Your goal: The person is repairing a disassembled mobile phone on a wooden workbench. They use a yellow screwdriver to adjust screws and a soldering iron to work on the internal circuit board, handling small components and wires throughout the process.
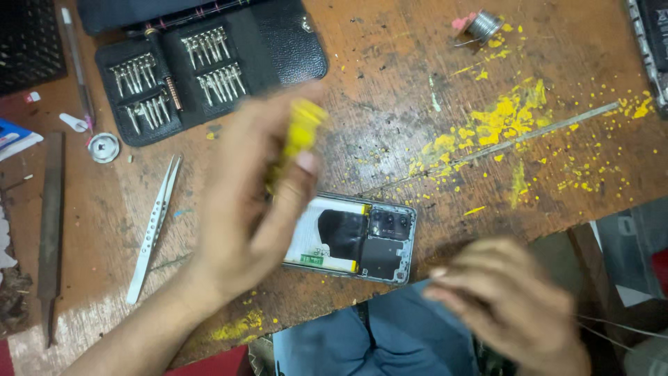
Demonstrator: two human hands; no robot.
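Left hand pinches a yellow tool, blurred, directly above the left end of the opened phone. Phone lies lengthwise left-to-right at table edge. Right hand farther, grip unclear.

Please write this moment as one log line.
left hand: holds yellow tool | right hand: blurred, off table edge | opened phone: back off, on wooden table

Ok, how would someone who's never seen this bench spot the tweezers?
Start at the black screwdriver bit case at the top left of the wooden bench. Just below it, left of the left hand, lie the tweezers: long, slim, silver, with a row of holes, unlike the dark file farther left.
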